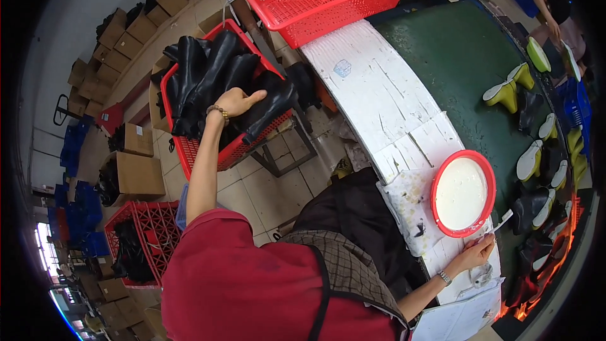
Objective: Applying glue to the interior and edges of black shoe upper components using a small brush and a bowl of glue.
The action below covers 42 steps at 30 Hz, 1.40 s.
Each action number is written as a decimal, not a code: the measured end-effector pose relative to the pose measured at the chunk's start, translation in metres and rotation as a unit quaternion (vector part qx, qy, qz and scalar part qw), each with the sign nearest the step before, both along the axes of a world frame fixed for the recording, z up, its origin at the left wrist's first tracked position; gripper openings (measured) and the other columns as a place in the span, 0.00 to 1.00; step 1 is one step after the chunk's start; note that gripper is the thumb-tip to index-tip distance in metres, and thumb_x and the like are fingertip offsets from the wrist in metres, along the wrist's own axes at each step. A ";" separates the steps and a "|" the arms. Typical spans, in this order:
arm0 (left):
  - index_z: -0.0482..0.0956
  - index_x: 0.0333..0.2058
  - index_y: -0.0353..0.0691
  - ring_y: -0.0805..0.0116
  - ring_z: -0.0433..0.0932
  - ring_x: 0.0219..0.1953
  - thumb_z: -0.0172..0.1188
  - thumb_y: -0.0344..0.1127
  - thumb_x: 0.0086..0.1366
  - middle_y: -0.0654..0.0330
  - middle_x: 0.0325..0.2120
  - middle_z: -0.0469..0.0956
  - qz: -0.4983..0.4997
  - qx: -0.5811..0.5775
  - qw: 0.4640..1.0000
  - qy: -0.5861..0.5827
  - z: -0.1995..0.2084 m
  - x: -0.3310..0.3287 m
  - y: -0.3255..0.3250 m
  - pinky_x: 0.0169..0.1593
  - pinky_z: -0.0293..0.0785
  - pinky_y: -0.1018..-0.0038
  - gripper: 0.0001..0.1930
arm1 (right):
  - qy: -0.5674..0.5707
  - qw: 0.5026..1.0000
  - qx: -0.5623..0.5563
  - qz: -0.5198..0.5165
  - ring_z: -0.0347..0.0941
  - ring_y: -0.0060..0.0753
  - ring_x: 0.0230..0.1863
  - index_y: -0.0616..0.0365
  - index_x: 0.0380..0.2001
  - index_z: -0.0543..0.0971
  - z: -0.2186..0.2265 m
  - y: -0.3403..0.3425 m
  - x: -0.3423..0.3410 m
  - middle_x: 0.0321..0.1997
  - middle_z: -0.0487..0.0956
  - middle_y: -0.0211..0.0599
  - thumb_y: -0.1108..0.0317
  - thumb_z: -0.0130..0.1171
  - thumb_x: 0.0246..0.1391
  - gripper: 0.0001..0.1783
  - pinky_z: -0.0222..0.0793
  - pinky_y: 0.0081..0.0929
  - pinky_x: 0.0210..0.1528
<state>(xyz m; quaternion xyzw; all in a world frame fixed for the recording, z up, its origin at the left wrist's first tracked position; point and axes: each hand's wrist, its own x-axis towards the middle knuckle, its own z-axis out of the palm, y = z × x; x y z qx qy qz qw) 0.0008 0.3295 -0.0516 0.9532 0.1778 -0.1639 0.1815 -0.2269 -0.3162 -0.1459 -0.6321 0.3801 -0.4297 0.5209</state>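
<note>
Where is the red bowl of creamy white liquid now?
In the head view, the red bowl sits right of centre on the white worktop, beside the green surface and just beyond the right hand.

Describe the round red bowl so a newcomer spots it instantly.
Find the long white work surface beside the dark green one. Toward its lower end, just above the right hand in view, sits the red bowl. Unlike the perforated red baskets, it is round and holds creamy white contents.
</note>
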 end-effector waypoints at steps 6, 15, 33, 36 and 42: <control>0.76 0.59 0.28 0.78 0.80 0.33 0.77 0.47 0.54 0.60 0.30 0.85 0.027 -0.229 0.966 -0.113 0.041 -0.024 0.011 0.43 0.75 0.77 0.39 | -0.007 1.000 -0.004 -0.001 0.50 0.09 0.14 0.54 0.29 0.74 -0.005 -0.005 0.003 0.18 0.62 0.18 0.53 0.58 0.69 0.18 0.43 0.14 0.14; 0.77 0.57 0.33 0.85 0.73 0.29 0.75 0.29 0.55 0.72 0.23 0.75 -0.130 -0.280 0.918 -0.251 0.129 -0.031 -0.110 0.36 0.68 0.86 0.30 | -0.023 1.000 0.006 -0.003 0.50 0.09 0.15 0.53 0.28 0.74 -0.007 -0.005 0.000 0.19 0.62 0.17 0.55 0.58 0.70 0.17 0.44 0.13 0.14; 0.78 0.49 0.45 0.48 0.75 0.48 0.71 0.30 0.52 0.54 0.45 0.76 -0.080 0.143 0.828 -0.537 0.023 0.025 -0.120 0.55 0.71 0.56 0.23 | 0.016 1.000 -0.022 -0.009 0.51 0.10 0.16 0.54 0.27 0.73 0.002 0.003 0.000 0.20 0.63 0.18 0.55 0.57 0.70 0.19 0.44 0.15 0.15; 0.63 0.63 0.46 0.37 0.78 0.50 0.75 0.33 0.52 0.46 0.49 0.75 0.096 0.199 0.926 -0.306 0.009 -0.017 -0.057 0.51 0.78 0.50 0.41 | 0.020 1.000 -0.023 -0.005 0.52 0.09 0.16 0.54 0.28 0.75 -0.001 0.000 0.001 0.19 0.64 0.18 0.53 0.57 0.69 0.19 0.45 0.15 0.16; 0.75 0.57 0.39 0.37 0.80 0.46 0.66 0.34 0.60 0.38 0.42 0.82 0.049 0.203 0.929 -0.306 0.014 -0.041 -0.015 0.51 0.75 0.49 0.26 | 0.028 0.999 -0.020 -0.003 0.51 0.09 0.16 0.54 0.28 0.75 -0.001 -0.001 0.004 0.19 0.63 0.17 0.53 0.57 0.69 0.19 0.44 0.14 0.16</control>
